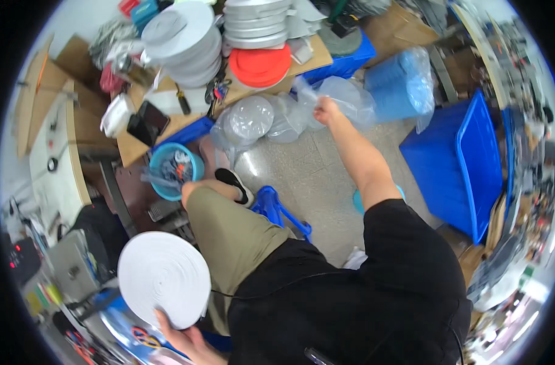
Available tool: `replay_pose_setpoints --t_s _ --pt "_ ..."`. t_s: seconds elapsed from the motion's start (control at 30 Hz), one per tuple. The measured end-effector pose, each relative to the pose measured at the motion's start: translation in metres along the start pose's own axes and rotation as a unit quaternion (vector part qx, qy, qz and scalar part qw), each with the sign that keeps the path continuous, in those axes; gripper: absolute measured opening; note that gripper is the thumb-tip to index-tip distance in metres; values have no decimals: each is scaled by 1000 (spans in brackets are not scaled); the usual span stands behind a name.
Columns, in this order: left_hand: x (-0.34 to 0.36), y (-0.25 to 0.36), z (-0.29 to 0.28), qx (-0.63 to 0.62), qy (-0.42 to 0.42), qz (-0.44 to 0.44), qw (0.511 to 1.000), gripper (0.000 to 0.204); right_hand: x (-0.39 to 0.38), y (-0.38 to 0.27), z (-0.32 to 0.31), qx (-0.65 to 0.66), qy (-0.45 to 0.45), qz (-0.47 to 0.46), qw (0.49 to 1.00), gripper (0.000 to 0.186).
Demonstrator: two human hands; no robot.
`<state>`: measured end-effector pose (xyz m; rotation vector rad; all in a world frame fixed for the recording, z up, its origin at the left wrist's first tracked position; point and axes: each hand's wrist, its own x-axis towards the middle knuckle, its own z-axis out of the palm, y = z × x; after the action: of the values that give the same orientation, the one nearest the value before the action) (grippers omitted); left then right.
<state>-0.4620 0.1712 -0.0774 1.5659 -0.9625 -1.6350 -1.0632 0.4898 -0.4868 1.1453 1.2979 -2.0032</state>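
At the lower left, my left hand (181,334) grips a flat white coiled roll (163,274) by its lower edge. My right hand (325,112) is stretched toward the back, closed on a clear plastic bag (306,91). Around it lie more clear bags wrapping round white discs (250,118). Just behind them, a wooden table (317,53) carries stacks of white reels (183,45) and a red round lid or disc (259,61).
A large blue bin (441,161) stands at right, below a bagged blue roll (391,85). A cyan bucket (194,167) with scraps sits beside my leg; a blue folded stool or frame (268,204) is underneath me. A cluttered workbench (70,274) lines the left.
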Motion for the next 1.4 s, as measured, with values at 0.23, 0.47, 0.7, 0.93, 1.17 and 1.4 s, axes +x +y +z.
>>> replay_pose_setpoints --t_s 0.23,0.47,0.7,0.93,1.17,1.4 --pt "19 3 -41 -39 -88 8 995 70 5 -69 -52 56 -34 -187 980 34" --pt "-18 17 -121 -191 -64 127 971 61 -164 143 20 -349 -95 -211 908 57" --pt "-52 18 -213 -273 19 178 945 65 -581 268 197 -389 -643 -311 582 35" --pt "-69 -15 -285 -434 79 221 870 64 -585 185 554 -322 -465 -615 549 53" --pt "-70 40 -259 -256 255 171 917 74 -559 125 747 -584 -161 -729 319 75" --pt "-40 54 -243 -158 272 77 946 85 -512 156 844 -633 -130 -703 298 74"
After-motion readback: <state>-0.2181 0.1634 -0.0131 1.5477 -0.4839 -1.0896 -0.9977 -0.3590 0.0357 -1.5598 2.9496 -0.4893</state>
